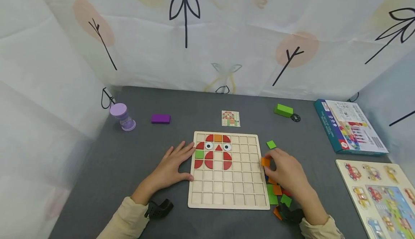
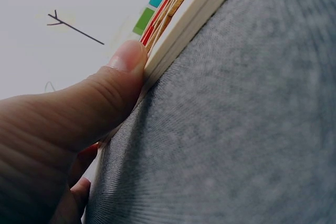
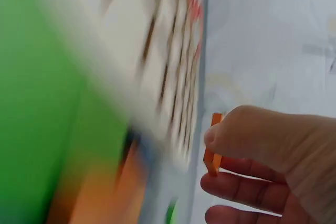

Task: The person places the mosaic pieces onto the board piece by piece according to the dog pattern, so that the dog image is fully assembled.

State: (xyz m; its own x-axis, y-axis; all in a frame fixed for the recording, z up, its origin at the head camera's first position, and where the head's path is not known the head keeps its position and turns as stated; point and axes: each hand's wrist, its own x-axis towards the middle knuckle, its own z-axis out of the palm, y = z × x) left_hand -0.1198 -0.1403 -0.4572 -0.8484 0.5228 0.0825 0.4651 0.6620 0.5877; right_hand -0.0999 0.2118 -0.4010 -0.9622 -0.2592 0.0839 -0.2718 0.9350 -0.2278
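Observation:
A wooden grid board [image 1: 235, 197] lies on the grey table, with red curved tiles, two eye tiles, an orange tile [image 1: 218, 138] and a green tile [image 1: 199, 154] set in its upper left cells. My left hand [image 1: 175, 163] rests at the board's left edge, fingers spread, thumb [image 2: 123, 72] against its side. At the right edge my right hand [image 1: 286, 168] pinches an orange square tile [image 3: 213, 145] between thumb and fingers. Below that hand lies a pile of loose green, orange and red tiles [image 1: 271, 195], partly hidden by the hand and wrist.
A small pattern card [image 1: 231, 118] lies behind the board. Farther out are a purple block [image 1: 160, 119], a purple sand timer [image 1: 123, 117], a green block [image 1: 283, 110] and a black disc [image 1: 295, 117]. A box [image 1: 353, 127] and a vehicle puzzle board [image 1: 356, 192] occupy the right side.

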